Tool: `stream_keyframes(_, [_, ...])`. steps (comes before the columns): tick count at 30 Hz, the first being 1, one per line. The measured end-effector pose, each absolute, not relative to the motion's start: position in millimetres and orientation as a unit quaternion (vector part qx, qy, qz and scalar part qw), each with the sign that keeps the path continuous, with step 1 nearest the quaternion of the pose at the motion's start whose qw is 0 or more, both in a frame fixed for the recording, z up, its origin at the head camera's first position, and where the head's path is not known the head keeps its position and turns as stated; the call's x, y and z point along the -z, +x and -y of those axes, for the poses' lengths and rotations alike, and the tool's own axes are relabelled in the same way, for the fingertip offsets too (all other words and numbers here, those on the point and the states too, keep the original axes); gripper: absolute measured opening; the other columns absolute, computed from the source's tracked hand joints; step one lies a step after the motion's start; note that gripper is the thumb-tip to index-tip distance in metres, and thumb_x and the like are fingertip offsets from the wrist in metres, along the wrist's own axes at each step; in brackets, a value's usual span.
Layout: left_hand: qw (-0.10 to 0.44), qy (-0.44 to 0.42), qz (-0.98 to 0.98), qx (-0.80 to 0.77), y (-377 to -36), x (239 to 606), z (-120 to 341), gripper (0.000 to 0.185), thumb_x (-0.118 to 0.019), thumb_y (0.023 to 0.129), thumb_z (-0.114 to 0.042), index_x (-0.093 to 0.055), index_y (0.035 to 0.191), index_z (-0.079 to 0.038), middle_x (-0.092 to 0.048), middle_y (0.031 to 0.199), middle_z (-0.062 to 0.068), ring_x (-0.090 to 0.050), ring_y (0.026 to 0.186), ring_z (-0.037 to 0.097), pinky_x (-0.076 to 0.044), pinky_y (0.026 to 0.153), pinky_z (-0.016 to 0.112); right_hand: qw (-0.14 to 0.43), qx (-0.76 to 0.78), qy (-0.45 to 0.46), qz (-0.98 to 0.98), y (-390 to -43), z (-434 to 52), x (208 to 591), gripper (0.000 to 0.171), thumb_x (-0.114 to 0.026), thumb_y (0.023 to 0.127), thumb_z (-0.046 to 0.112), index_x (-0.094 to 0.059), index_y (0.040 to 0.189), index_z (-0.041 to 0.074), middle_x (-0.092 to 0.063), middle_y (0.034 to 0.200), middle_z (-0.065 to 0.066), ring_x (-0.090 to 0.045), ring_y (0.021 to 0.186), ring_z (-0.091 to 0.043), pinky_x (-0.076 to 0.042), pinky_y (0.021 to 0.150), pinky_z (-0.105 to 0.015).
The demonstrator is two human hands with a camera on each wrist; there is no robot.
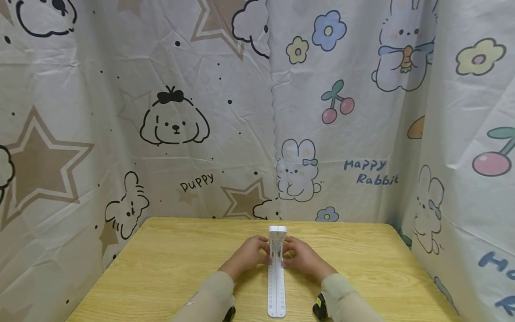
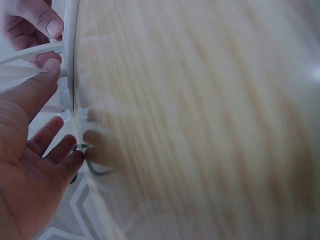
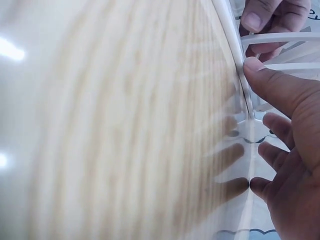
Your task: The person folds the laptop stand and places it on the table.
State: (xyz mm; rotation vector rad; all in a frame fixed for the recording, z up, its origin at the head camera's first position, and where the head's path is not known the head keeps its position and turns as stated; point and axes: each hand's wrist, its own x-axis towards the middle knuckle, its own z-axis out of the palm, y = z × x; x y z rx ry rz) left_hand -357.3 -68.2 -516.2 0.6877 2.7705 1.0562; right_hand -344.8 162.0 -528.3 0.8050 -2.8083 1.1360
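sleeves in a beige-ish fabric come in from the bottom edge of the head view, and both arms reach forward to a long white plastic rack (image 1: 276,286) lying flat on the wooden table (image 1: 169,268). it runs straight away from the person, near end almost at the table's front edge, far end at about the middle of the table where a taller white end piece stands up.

left hand (image 1: 247,256) sits on the left side of the rack near that far end, right hand (image 1: 302,257) mirrors it on the right side, so the two are close together with only the rack between them. fingers of both look curled in against the thin white bars. wrist views back that up: the left thumb (image 2: 42,75) presses on a white rail, and the right thumb (image 3: 265,75) does the same from the other side, with the opposite hand's fingertips showing just past the bars. the lower fingers in both wrist shots hang loose and spread.

behind the table is a wrinkly cartoon curtain (image 1: 181,134) with puppies, rabbits, stars and cherries, wrapping round both sides.
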Motion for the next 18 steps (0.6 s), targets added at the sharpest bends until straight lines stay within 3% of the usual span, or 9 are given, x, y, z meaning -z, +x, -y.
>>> stream_keyframes(9, [0.041,0.257,-0.913,-0.313,-361.7,518.6,63.5,0.01,-0.087,0.079,-0.012,-0.079,0.078,-0.017,-0.06,0.143,0.012,-0.051,0.138,0.034,-0.037,0.119,0.051,-0.006,-0.371,0.254,0.893,-349.4,-159.5,530.3,0.014,-0.086,0.082,0.012,-0.074,0.087,0.014,-0.065,0.132,-0.003,-0.054,0.134,-0.036,-0.041,0.114,-0.057])
stream_keyframes(18, [0.025,0.265,-0.914,-0.307,-360.9,519.6,60.7,0.01,-0.088,0.079,-0.011,-0.079,0.074,-0.013,-0.063,0.142,0.008,-0.055,0.137,0.029,-0.042,0.117,0.045,0.021,-0.352,0.265,0.897,-350.7,-155.6,533.0,0.022,-0.087,0.079,0.009,-0.067,0.073,0.015,-0.067,0.112,0.003,-0.063,0.115,-0.025,-0.05,0.105,-0.052])
